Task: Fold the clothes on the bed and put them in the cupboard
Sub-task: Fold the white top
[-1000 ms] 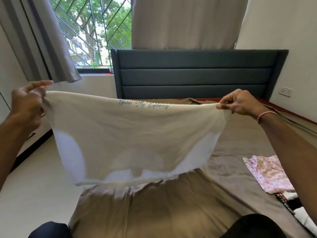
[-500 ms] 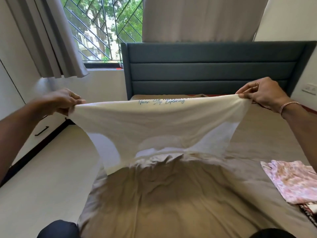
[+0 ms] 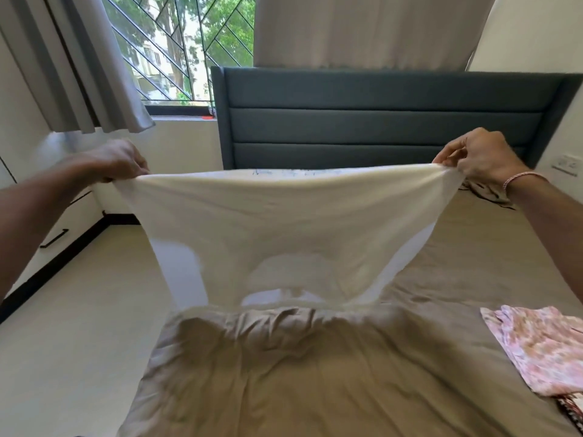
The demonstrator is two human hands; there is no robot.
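White shirt (image 3: pixel 284 222): hanging stretched over the bed (image 3: pixel 284 373) (bottom edge touching it).
Left hand (image 3: pixel 116 162): fingers pinching one top corner.
Right hand (image 3: pixel 479 156): fingers pinching the other corner.

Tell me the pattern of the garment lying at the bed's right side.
The garment has a pink-and-white floral-looking print; the head view shows it.

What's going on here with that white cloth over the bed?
A person is folding laundry. The left hand and the right hand each pinch a top corner of a white shirt, holding it stretched wide above the bed, with its lower edge hanging down about to the covers. A pink flowered garment lies on the bed to the right.
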